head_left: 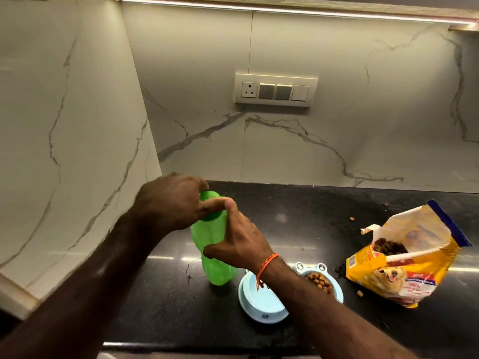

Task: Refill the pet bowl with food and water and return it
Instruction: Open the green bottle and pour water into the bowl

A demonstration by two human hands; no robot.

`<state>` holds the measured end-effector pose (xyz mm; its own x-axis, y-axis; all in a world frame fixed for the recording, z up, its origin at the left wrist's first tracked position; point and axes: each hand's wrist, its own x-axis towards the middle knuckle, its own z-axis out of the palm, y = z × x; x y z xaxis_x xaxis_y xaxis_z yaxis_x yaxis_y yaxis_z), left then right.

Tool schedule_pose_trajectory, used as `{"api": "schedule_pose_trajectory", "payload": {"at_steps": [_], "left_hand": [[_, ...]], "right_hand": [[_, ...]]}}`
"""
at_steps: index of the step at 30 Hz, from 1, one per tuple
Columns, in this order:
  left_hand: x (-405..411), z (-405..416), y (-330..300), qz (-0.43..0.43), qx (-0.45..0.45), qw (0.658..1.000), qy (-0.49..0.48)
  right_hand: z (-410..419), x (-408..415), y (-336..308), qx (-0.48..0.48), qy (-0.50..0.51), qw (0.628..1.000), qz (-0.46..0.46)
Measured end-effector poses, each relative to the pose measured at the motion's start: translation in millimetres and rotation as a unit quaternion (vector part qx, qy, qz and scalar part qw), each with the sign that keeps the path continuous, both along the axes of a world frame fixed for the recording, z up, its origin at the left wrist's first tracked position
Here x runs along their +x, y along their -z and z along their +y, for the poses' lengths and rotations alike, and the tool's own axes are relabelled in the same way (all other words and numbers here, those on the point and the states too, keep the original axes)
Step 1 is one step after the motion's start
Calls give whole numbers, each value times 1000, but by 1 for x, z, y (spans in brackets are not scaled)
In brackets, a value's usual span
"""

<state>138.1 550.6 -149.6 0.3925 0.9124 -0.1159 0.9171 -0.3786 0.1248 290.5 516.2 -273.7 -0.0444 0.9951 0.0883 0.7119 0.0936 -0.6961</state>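
Standing upright on the counter [298, 208], the green bottle [207, 244] sits at 9 o'clock from the pet bowl [261, 307]. Left hand [171, 203] curls round its cap; right hand [238, 242] clasps the body. Smooth plastic, likely slippery: hold mid-body.

- The left hand [171, 200] is covering most of the green bottle's cap [211, 203], so its state is not showing.
- The right hand [238, 242] is hiding the green bottle [215, 268] at its middle.
- The right forearm is crossing the pet bowl [261, 304], hiding part of both compartments.
- Printing on the food bag [404, 268] is blurring beyond reading.
- Both arms are running off the bottom edge.
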Motion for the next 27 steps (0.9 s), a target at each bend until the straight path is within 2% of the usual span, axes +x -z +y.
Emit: {"api": "schedule_pose_trajectory", "payload": {"at_steps": [1,5,9,10,11,14,15,19,23,27], "left_hand": [[0,2,3,-16,6,1000,18],[0,-3,3,-52,-80,988,118],[9,-5,11,-28,11,999,-44],[11,-5,12,-23,24,998,-51],[12,-3,14,-39,34,998,-24],[10,-2,15,-94,-59,989,97],[12,-4,16,-96,-70,988,99],[17,2,30,-5,65,997,-39],[16,8,34,-13,49,998,21],[14,8,41,-27,28,999,19]], "right_hand": [[1,0,1,-3,2,1000,0],[4,0,3,-20,12,1000,1],[7,-3,7,-21,13,1000,-3],[8,-4,8,-23,15,1000,-2],[9,-4,10,-22,18,1000,2],[11,-4,12,-29,23,999,11],[11,-4,13,-27,21,999,17],[15,-3,19,-14,10,1000,6],[14,-7,28,-21,8,1000,3],[15,-10,34,-20,14,999,26]]}}
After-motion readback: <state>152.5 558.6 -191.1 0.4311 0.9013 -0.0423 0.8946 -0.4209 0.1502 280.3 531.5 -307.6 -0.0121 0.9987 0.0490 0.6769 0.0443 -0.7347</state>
